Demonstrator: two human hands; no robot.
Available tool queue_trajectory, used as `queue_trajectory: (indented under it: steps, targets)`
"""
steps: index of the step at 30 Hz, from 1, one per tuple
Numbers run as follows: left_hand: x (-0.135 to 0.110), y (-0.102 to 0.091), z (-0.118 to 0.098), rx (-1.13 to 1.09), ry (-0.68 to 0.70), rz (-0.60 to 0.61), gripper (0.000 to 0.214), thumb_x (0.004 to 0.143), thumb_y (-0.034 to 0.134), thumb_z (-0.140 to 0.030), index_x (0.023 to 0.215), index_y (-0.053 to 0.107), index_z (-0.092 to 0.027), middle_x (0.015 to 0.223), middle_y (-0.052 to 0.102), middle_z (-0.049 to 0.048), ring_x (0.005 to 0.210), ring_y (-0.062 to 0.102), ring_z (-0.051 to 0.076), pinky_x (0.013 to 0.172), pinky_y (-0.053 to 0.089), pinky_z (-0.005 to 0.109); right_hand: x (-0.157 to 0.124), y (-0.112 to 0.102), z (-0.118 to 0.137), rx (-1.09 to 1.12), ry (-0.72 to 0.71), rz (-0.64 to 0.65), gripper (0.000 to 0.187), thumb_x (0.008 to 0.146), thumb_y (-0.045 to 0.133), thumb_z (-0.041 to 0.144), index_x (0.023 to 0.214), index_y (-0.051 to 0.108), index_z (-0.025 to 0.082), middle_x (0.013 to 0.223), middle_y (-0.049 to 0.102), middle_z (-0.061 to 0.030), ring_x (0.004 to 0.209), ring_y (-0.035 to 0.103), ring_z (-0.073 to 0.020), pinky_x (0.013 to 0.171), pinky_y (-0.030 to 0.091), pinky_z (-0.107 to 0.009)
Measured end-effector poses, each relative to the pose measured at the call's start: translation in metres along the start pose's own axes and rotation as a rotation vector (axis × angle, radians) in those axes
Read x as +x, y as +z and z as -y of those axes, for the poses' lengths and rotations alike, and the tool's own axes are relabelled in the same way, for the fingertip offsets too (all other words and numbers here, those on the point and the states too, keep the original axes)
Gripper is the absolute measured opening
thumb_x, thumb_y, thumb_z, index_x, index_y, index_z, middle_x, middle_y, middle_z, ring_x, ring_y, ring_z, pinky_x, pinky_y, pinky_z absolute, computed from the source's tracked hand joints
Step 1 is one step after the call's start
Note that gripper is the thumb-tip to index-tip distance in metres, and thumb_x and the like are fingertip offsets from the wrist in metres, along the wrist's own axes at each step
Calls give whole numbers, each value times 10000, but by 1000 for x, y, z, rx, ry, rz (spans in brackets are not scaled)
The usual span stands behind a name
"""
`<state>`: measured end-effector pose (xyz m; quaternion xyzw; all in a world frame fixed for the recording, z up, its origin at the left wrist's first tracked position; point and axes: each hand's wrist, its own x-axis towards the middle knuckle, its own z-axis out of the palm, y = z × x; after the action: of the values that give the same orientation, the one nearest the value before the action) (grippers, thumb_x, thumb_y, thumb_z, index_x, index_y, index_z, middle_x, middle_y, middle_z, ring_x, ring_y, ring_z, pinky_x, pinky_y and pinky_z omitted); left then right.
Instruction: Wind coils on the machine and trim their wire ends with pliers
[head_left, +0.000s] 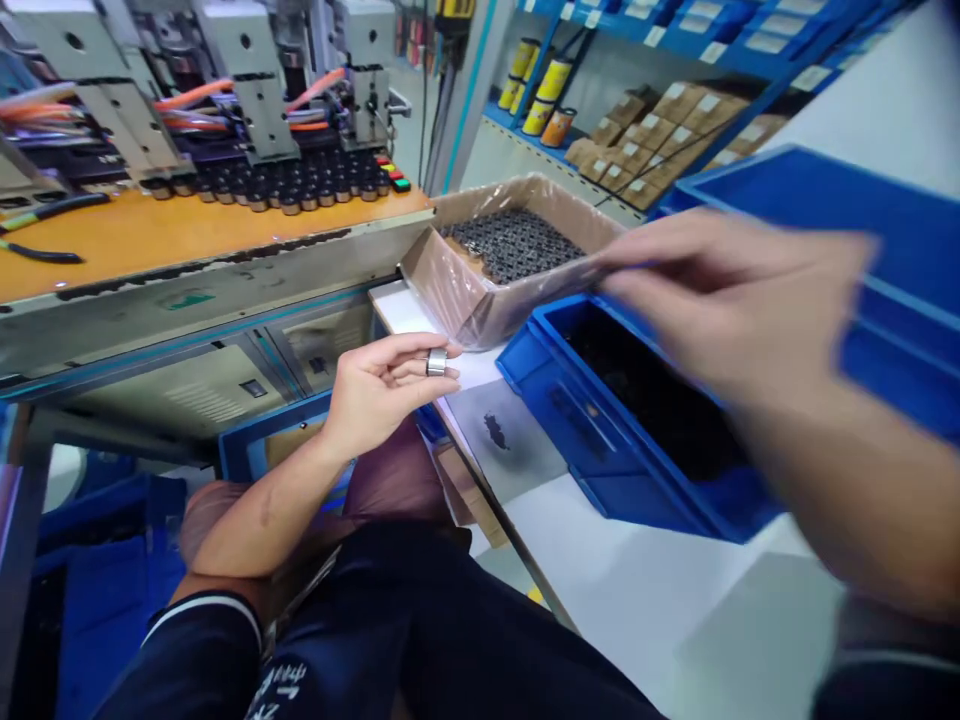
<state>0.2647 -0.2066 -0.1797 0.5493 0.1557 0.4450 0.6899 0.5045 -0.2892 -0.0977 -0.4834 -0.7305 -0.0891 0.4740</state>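
Note:
A short, shiny metal cylinder (436, 362) with a dark edge is held between the thumb and fingers of my left hand (371, 390), just over the front edge of the white table. My right hand (697, 285), blurred, hovers above a blue bin (600, 430) with dark contents. Its thumb and fingertips come together near the side of a plastic-lined cardboard box (517, 295); anything between them is too blurred to make out. Many small dark and metallic parts (517, 243) lie in rows inside that box.
On the left, an orange machine bench (225, 240) holds rows of black-topped cylinders (292, 190) and pliers (52, 210). Larger blue bins (900, 270) stand at right. A grey sheet (510, 440) lies on the white table (622, 580). Shelves with cartons (675, 125) are behind.

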Motion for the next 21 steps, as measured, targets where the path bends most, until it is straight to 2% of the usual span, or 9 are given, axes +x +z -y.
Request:
queue_trajectory:
  steps: [3,5,7,13,18,21]
  targets:
    - [-2,10,3,2,13,30,413,585,878,-72,957,773,-215,918,804,27,805,769,171,759,634,231,-17,32,19,211,-3,126,116,878,649,92,914,728,170,895,696,-83,844,654,-170,751,537,-326]
    - [-4,13,6,20,11,45,442,557,896,-81,961,777,-217,888,806,21,793,769,177,750,638,233,-28,51,27,350,20,156,115,901,630,122,963,713,170,909,660,-75,853,633,-164,752,539,-333]
    - [-4,16,11,33,-2,46,453,538,910,-103,957,780,-215,849,805,15,764,768,179,733,643,241,-36,61,28,421,46,161,124,904,635,134,1002,701,172,913,641,-68,860,625,-163,760,537,-336]
    - [-1,24,22,6,-43,61,400,585,886,-101,952,783,-225,865,802,11,775,764,161,732,636,221,-44,58,17,396,34,60,78,900,640,161,974,662,169,900,662,-70,856,637,-178,757,543,-341]
    - [1,24,18,81,-11,17,426,574,893,-103,966,783,-230,853,803,13,773,767,173,734,638,232,-43,54,12,273,-107,166,199,904,607,168,1101,624,184,1003,663,-98,939,638,-203,807,554,-385]
    - [0,23,15,128,3,-4,441,555,908,-127,964,785,-233,840,803,10,766,769,183,731,643,246,-43,54,9,165,-180,147,219,906,601,155,1114,619,218,984,670,-80,910,641,-205,783,555,-399]
